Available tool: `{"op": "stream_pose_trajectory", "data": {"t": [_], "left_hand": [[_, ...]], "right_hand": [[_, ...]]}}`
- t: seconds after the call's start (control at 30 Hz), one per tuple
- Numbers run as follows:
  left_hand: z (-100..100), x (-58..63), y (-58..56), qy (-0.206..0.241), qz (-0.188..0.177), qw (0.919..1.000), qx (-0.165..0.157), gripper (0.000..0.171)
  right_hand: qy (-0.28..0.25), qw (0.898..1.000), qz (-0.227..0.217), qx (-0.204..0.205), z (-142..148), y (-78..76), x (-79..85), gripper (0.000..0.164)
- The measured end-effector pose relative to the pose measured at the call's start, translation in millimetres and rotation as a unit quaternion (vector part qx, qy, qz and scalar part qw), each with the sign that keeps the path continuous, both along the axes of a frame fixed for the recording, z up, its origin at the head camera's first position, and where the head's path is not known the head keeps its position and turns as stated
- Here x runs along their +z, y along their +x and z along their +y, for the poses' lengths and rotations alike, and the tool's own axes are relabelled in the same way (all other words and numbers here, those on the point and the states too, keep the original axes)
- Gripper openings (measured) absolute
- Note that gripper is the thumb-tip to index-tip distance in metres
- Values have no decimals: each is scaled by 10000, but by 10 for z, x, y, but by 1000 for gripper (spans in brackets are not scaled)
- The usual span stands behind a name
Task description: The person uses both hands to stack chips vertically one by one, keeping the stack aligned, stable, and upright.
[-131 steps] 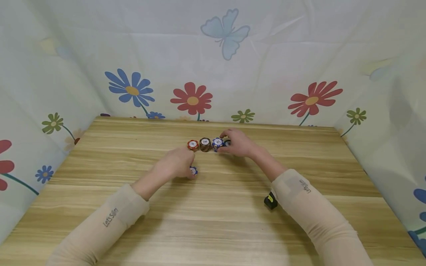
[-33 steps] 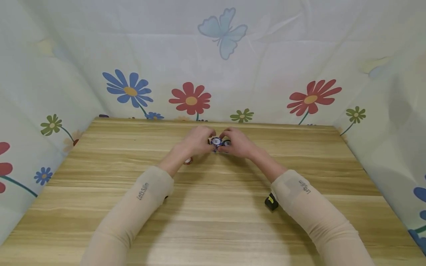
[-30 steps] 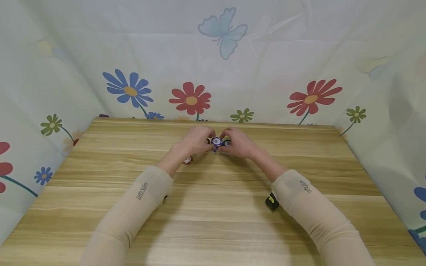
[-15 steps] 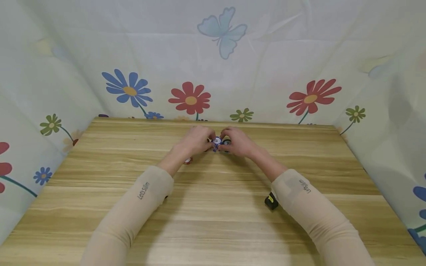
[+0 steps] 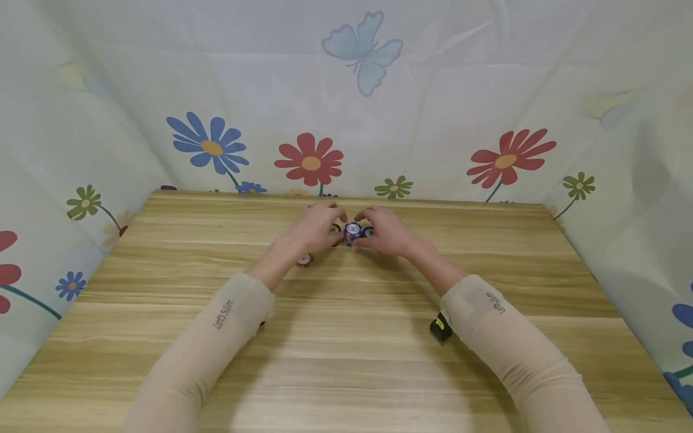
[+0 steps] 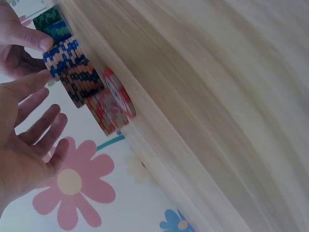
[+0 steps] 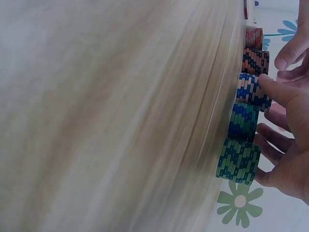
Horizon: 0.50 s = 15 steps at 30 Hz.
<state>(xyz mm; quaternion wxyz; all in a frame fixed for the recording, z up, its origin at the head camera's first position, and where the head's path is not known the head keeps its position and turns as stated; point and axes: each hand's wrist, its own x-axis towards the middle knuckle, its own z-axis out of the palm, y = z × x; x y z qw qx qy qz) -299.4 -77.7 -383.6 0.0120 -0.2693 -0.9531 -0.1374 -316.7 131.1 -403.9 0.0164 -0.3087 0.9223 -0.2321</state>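
A row of poker chip stacks stands near the table's back edge. My right hand (image 5: 391,231) pinches the blue stack of poker chips (image 5: 353,230), thumb at its front and index finger behind. In the right wrist view its other fingers lie behind the blue-green stack (image 7: 243,121) and the green stack (image 7: 239,160). Just left of the blue stack, my left hand (image 5: 318,228) has its fingers loosely spread around nothing. Beside it are the black-and-peach stack (image 6: 82,83) and a red stack (image 6: 102,115). A red chip (image 5: 305,260) lies in front of the row, partly under my left wrist.
A small black object with a yellow mark (image 5: 441,326) sits by my right sleeve. Something dark (image 5: 262,323) peeks out from under my left sleeve. A flowered cloth (image 5: 260,78) hangs behind the wooden table (image 5: 346,361) and along both sides.
My left hand moved from a loose blue chip at the front left to the blue stack, then drew slightly left off it, fingers parting. The loose blue chip no longer shows there. My right hand stayed.
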Motion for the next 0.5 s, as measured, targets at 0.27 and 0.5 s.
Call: {"op": "stream_pose_trajectory", "data": {"t": [0.27,0.5], "left_hand": [[-243,-14,57,52,147,9992,359,23],[-443,-40,126,131,-120,9967,795,29]], "right_hand": [[-150,9998,87,49,-61,10,10,51],[-186,9981,492,326,-147,8,-19,45]]}}
